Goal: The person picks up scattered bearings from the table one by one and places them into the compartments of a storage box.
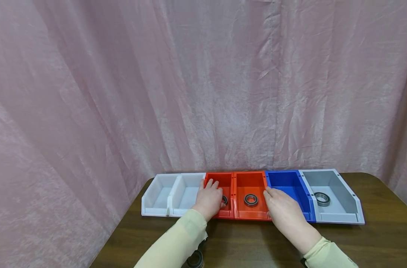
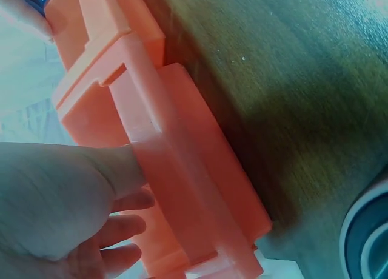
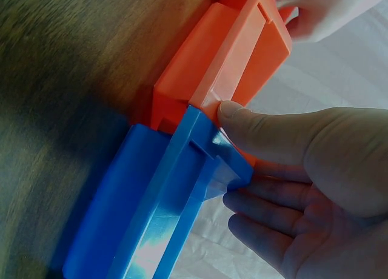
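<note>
My left hand [image 1: 209,197] reaches over the red bin [image 1: 228,214], its fingers extended near the side bordering a white bin. Its thumb is inside, close to a ring-shaped ball bearing [image 1: 225,200] that the hand partly hides. My right hand [image 1: 285,208] is where the orange bin [image 1: 251,215] meets the blue bin [image 1: 286,182]. In the right wrist view, its thumb [image 3: 254,127] touches the orange corner, and its other fingers extend beside the blue bin's corner. A second bearing [image 1: 251,200] lies flat in the orange bin.
Two white bins [image 1: 153,212] stand at the row's left end. On the right, a grey bin [image 1: 340,217] contains a bearing [image 1: 322,199]. Another bearing [image 1: 194,258] is on the wooden table [image 1: 243,245] beside the left sleeve. A pink curtain [image 1: 223,93] hangs behind.
</note>
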`<action>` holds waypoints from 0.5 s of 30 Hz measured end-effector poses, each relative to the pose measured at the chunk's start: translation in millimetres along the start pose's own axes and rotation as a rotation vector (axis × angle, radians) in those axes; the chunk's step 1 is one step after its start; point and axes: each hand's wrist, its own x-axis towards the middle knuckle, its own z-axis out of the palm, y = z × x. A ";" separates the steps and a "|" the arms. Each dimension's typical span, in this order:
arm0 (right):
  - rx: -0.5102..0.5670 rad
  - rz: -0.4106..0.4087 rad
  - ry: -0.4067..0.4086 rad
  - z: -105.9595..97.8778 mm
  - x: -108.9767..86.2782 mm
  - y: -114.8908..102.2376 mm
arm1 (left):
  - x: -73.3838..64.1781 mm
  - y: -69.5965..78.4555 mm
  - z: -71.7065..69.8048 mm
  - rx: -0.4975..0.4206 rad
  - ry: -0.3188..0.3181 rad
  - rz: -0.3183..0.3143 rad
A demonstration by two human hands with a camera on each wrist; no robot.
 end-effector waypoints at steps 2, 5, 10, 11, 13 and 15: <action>0.000 -0.006 0.010 0.9 -0.1 0.2 | -2.2 0.0 -2.0 -0.009 0.010 -0.001; -0.001 -0.016 0.029 2.7 -0.4 0.8 | -5.2 -0.6 -5.2 -0.023 0.029 -0.002; 0.001 -0.021 0.038 4.3 -0.8 1.4 | -9.4 -3.0 -9.5 -0.032 0.062 0.006; 0.000 -0.021 0.037 4.4 -0.7 1.4 | -10.3 -3.7 -10.1 -0.035 0.069 0.009; -0.001 -0.018 0.034 4.3 -0.7 1.6 | -11.8 -5.3 -10.7 -0.039 0.087 0.016; -0.002 -0.017 0.034 4.0 -0.8 1.7 | -13.5 -6.8 -11.6 -0.041 0.098 0.023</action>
